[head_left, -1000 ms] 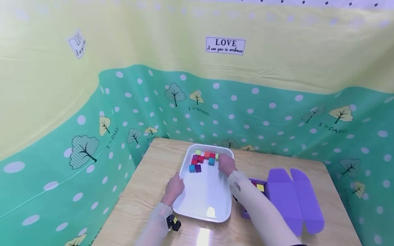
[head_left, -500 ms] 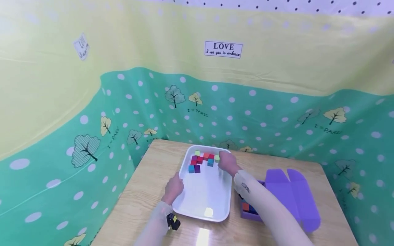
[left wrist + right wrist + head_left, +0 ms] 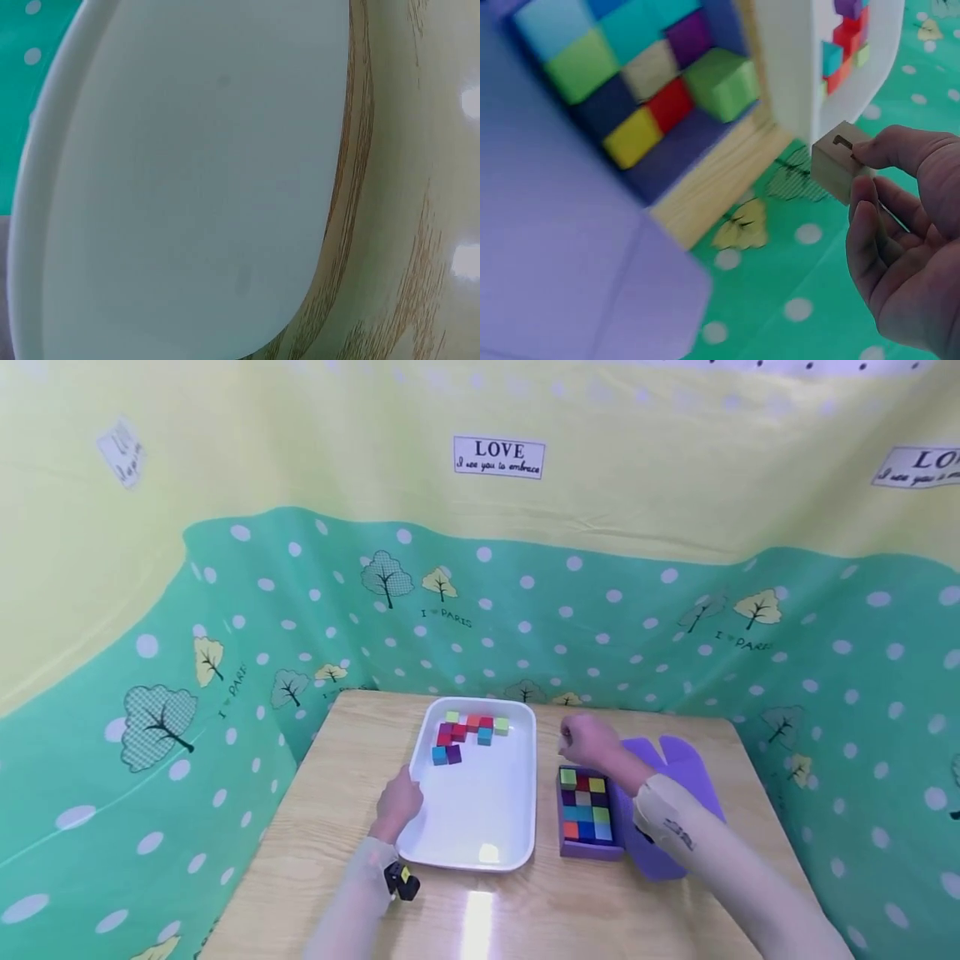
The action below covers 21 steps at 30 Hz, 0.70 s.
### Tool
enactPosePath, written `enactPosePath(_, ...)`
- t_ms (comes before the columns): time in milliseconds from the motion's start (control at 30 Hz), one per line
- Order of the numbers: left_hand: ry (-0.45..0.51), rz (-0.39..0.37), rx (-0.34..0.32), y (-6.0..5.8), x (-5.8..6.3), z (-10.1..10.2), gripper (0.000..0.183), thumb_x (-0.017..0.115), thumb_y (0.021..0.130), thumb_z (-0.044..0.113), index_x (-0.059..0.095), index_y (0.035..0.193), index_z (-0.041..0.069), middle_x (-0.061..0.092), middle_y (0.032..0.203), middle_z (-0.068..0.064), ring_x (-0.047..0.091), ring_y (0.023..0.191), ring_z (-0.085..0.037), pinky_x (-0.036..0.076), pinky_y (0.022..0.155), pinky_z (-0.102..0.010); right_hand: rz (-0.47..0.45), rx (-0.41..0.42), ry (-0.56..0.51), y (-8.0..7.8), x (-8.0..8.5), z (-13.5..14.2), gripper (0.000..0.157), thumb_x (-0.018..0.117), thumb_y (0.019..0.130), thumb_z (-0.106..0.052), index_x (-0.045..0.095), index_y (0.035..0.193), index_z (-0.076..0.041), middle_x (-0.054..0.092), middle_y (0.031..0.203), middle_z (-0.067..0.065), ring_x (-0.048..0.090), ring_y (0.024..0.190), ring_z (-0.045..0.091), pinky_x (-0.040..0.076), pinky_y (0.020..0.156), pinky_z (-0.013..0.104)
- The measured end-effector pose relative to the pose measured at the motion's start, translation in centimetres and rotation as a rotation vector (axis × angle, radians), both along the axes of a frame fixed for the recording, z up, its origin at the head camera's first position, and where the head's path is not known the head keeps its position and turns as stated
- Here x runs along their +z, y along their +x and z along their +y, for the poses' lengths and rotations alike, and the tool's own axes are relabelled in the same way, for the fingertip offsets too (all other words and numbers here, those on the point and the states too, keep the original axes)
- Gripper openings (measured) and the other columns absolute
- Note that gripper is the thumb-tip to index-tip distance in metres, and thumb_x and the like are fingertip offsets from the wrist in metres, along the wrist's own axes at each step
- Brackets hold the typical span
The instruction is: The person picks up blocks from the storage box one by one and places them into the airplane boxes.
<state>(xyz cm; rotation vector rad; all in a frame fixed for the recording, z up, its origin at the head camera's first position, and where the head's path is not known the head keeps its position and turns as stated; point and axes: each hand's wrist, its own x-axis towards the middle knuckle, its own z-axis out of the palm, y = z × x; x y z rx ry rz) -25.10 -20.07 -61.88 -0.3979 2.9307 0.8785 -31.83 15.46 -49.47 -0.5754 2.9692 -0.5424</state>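
My left hand [image 3: 399, 800] grips the left rim of a white plastic tray [image 3: 465, 827]; the left wrist view shows the tray but not the hand. Between thumb and fingers, my right hand [image 3: 591, 743] pinches a plain wooden cube [image 3: 831, 171] with a dark mark on its top face. That hand is raised over the far end of a purple box [image 3: 588, 852]. Rows of coloured cubes lie in the box. A light green cube [image 3: 567, 778] sits higher than the others, in its far left corner, beside a gap seen in the right wrist view.
Several loose cubes, among them a dark purple cube [image 3: 453, 754] and a blue cube [image 3: 439, 756], lie at the tray's far end. The box's purple lid [image 3: 693, 768] is folded out to the right. A patterned curtain [image 3: 480, 643] hangs behind the wooden table [image 3: 337, 743].
My right hand has left the tray's far right side and moved right, over the box, with the wooden cube. The left hand has stayed at the tray's rim. The head view has swung right.
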Motion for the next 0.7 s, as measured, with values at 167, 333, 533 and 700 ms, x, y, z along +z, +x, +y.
enactPosePath(167,0.027,-0.013,0.008,0.2,0.3,0.1,0.042,0.043,0.09,0.016,0.035,0.129,0.002,0.054,0.112,-0.022,0.055,0.093,-0.037,0.047,0.072,-0.047,0.018,0.046,0.058,1.0,-1.0,2.5,0.012,0.069,0.068,-0.019,0.061,0.075,-0.013,0.051,0.063,-0.003,0.046,0.055,0.014,0.04,0.048,0.027)
enactPosePath(333,0.043,-0.032,-0.003,0.6,-0.1,0.0,0.043,0.042,0.09,0.017,0.034,0.13,0.003,0.052,0.115,-0.021,0.053,0.097,-0.037,0.046,0.076,-0.047,-0.037,0.082,0.096,1.6,-2.5,3.7,0.017,0.07,0.069,-0.022,0.063,0.082,-0.013,0.052,0.07,-0.005,0.046,0.059,0.012,0.041,0.053,0.026)
enactPosePath(533,0.062,-0.041,0.01,0.8,-0.1,-0.3,0.045,0.041,0.09,0.017,0.031,0.132,0.003,0.05,0.117,-0.022,0.052,0.099,-0.038,0.045,0.078,-0.048,-0.01,0.103,0.136,1.8,-3.7,4.2,0.014,0.069,0.067,-0.017,0.059,0.077,-0.015,0.05,0.068,-0.005,0.044,0.056,0.012,0.038,0.049,0.025)
enactPosePath(700,0.06,-0.042,0.022,0.8,0.0,-0.2,0.046,0.041,0.09,0.017,0.03,0.133,0.004,0.05,0.118,-0.022,0.052,0.099,-0.038,0.045,0.078,-0.049,-0.013,0.113,0.149,1.7,-4.5,4.3,0.013,0.066,0.066,-0.013,0.059,0.077,-0.015,0.049,0.068,-0.006,0.044,0.056,0.012,0.038,0.047,0.025)
